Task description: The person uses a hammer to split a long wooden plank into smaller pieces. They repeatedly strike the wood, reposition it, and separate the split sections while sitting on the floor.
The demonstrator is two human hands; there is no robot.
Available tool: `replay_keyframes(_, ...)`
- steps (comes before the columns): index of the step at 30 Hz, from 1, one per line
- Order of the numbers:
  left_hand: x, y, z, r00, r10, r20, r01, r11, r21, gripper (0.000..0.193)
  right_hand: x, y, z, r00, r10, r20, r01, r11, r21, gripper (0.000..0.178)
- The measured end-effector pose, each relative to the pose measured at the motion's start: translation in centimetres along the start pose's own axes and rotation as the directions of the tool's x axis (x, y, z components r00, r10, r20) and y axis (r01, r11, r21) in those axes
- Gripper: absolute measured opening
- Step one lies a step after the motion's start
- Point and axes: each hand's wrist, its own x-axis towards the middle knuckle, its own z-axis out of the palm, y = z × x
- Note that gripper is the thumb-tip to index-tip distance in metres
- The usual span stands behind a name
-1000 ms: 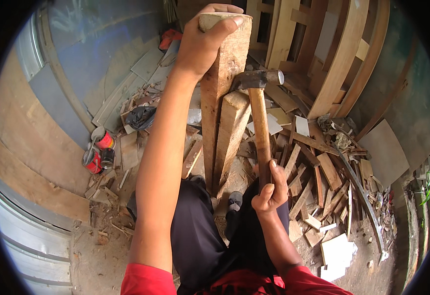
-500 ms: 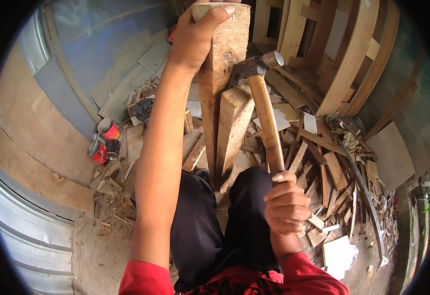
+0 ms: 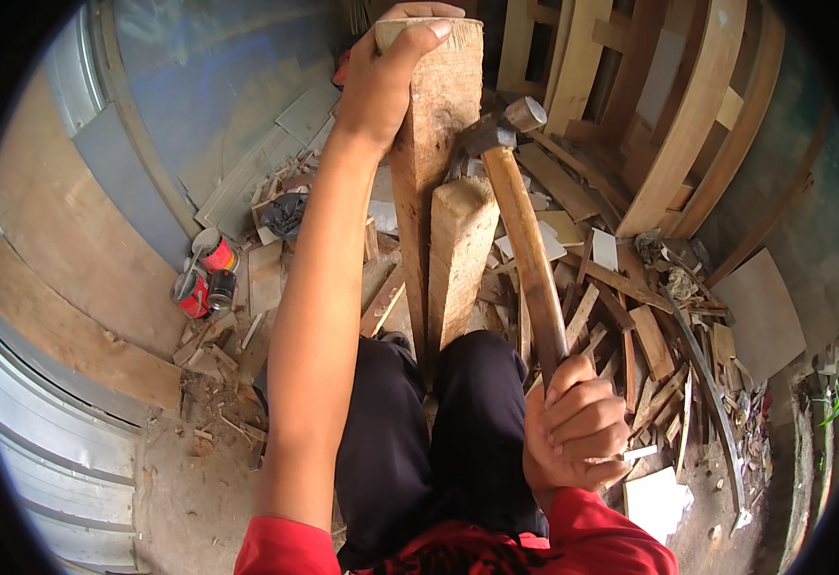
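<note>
The left hand [image 3: 376,96] blocks the far end of the tall timber [image 3: 446,101], and its forearm [image 3: 314,335] bars a straight approach from the near left; between that forearm and the cans [image 3: 214,251] farther left, a hand could pass above the low scraps. The hammer [image 3: 520,225] slants across the short timber's [image 3: 465,249] right side, leaving a slim wedge that widens nearer the knees [image 3: 482,383]. Right of the right hand [image 3: 578,422], there is passage over the jagged wood pile [image 3: 654,340], with upright boards [image 3: 674,134] standing at the far right.
</note>
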Motion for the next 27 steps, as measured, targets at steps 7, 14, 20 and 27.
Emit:
replay_keyframes(7,0.1,0.0,0.4,0.999,0.016,-0.047,-0.013,0.997,0.073,0.037,0.6,0.5,0.6,0.984,-0.151,-0.096,0.165,0.973,0.159,0.059)
replay_keyframes(14,-0.2,0.1,0.2,0.999,-0.013,-0.044,0.017,0.996,0.091,0.041,2.2,0.6,0.8,0.964,-0.254,-0.079,0.266,0.930,0.254,0.057)
replay_keyframes(20,0.4,-0.2,-0.3,0.997,0.046,-0.062,-0.041,0.995,0.091,0.043,3.5,1.3,1.3,0.950,-0.297,-0.092,0.311,0.906,0.289,0.055)
replay_keyframes(27,-0.1,-0.2,-1.2,0.995,0.020,-0.097,-0.005,0.988,0.152,0.041,4.2,1.6,0.6,0.977,-0.207,-0.059,0.215,0.914,0.345,0.047)
